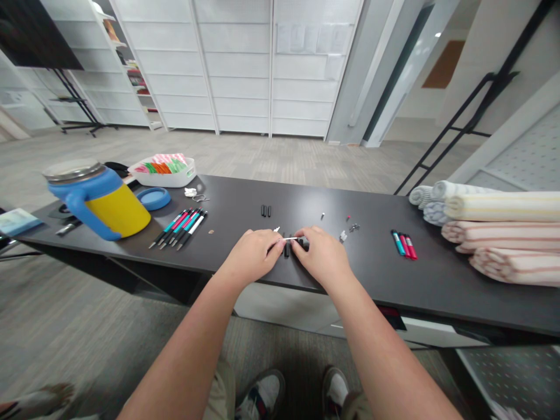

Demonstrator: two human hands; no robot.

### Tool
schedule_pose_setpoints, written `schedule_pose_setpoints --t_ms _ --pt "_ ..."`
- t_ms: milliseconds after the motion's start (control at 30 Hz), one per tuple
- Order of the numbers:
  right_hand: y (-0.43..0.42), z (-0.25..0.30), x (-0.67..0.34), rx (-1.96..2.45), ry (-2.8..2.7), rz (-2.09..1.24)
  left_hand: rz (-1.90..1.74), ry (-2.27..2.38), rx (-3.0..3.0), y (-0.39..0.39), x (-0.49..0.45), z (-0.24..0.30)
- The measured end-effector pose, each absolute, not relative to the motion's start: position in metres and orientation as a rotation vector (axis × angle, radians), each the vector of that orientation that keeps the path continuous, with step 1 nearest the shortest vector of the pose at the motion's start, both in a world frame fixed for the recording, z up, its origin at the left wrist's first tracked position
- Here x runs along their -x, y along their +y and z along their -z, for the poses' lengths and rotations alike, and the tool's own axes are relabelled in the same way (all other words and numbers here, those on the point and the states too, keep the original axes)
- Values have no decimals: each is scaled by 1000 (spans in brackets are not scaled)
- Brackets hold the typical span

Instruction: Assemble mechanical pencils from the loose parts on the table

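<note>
My left hand (pixel 256 252) and my right hand (pixel 322 255) meet near the table's front edge, fingertips pinched. Between them runs a thin white tube (pixel 289 238), one end in each hand. Below it lies a short black sleeve (pixel 286 251); other dark parts there are partly covered by my fingers. Farther back stand out several short black sleeves (pixel 266 210). To the right are small metal clips (pixel 354 227), a clear white piece (pixel 343 236), a tiny red piece (pixel 348 218), and teal and red pen barrels (pixel 404 244). Several pens (pixel 179 227) lie at left.
A blue and yellow mug (pixel 114 205) with a metal lid lies tilted at left, beside a blue lid ring (pixel 154 199). Behind is a white basket (pixel 177 178) of colourful packets. Rolled striped towels (pixel 507 233) are stacked at the right end of the dark table (pixel 236 195).
</note>
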State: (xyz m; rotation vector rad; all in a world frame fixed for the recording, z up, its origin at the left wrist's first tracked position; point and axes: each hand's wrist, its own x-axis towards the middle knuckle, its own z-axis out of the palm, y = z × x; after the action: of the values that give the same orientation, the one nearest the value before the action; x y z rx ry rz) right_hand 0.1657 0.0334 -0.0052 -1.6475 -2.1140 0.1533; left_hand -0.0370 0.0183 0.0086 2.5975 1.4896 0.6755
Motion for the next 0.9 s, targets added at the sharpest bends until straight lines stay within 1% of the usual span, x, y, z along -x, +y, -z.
schedule_pose_setpoints --t_ms 300,500,700,900 --pt "37 -1 -177 1566 -2082 -455 -682 1503 -2569 19 38 -9" --pt "39 4 -181 1445 -2048 -541 -685 1506 -2581 21 38 -7" --pt "37 4 -187 1337 -1731 -721 -686 1512 -2582 21 38 -6" --pt "32 3 -188 1271 -1552 -763 -697 1526 -2597 22 37 -4"
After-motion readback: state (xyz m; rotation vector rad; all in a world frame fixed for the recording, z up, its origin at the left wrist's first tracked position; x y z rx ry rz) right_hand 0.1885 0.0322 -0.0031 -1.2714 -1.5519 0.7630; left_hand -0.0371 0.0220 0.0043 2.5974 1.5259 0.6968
